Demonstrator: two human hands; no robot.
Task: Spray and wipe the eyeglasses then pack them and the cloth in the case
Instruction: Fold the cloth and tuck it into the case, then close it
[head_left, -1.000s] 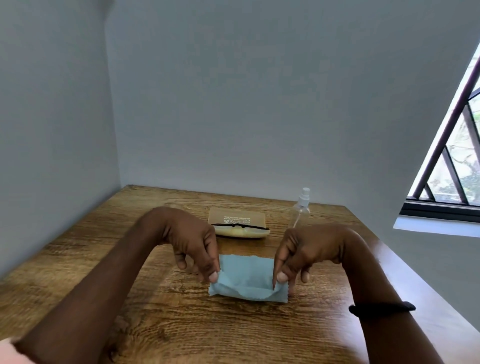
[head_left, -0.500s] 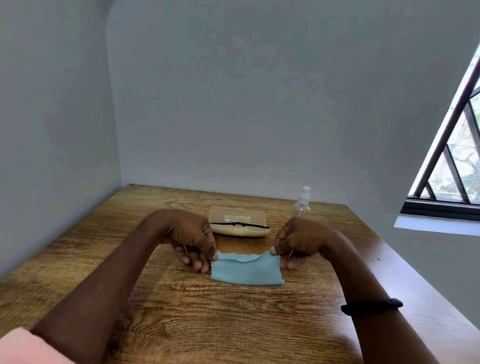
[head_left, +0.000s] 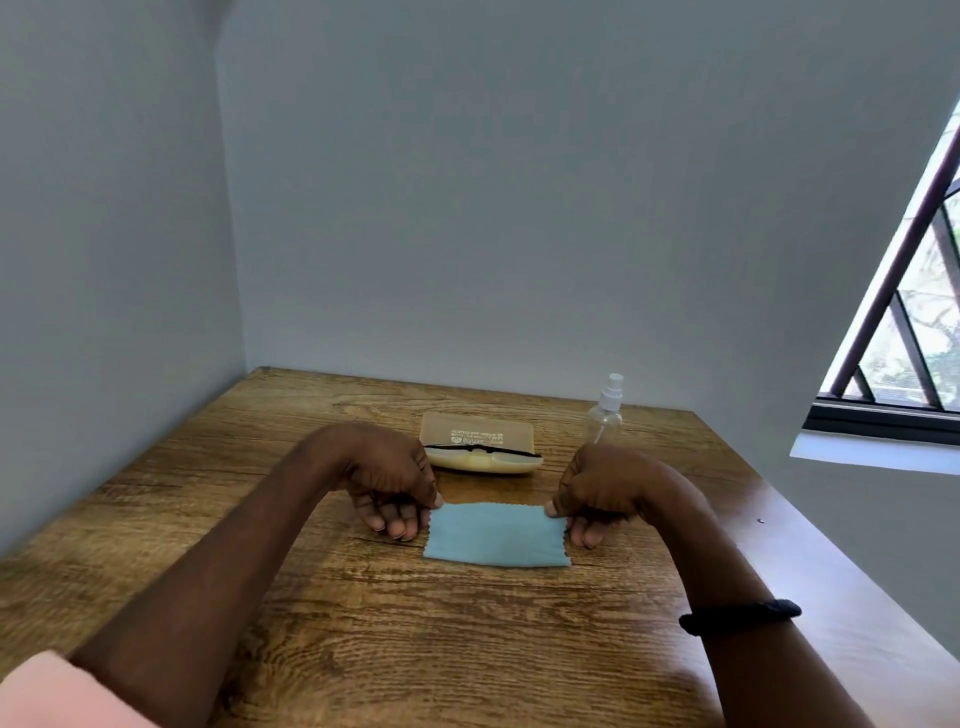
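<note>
The left hand (head_left: 390, 486) pinches the upper left corner of the cloth (head_left: 496, 534) between thumb and forefinger; the remaining fingers are curled under, with their tips resting on the surface (head_left: 363, 639). The right hand (head_left: 597, 491) pinches the upper right corner of the cloth in the same manner, fingers curled, knuckles facing up. Both forearms extend from the near edge of the view toward the cloth. The right wrist carries a black band (head_left: 740, 616). A pink sleeve (head_left: 57, 693) shows at the lower left.

The cloth is light blue and lies flat on the surface between the two hands as a folded rectangle. The far edge is zigzag-cut. The near edge is smooth and appears to be the fold line. The material shows no visible wrinkles.

Behind the hands, near the middle of the surface, lies the case (head_left: 480, 449). It is tan, with its lid open and printed lettering inside the lid. The eyeglasses (head_left: 483, 453), with a thin dark frame, rest in the lower half of the case. To the right of the case stands a clear spray bottle (head_left: 605, 415) with a white nozzle, upright.

The surface is wood-grained brown and sits in a corner of grey walls (head_left: 467, 182). A barred window (head_left: 904, 332) is at the right.
</note>
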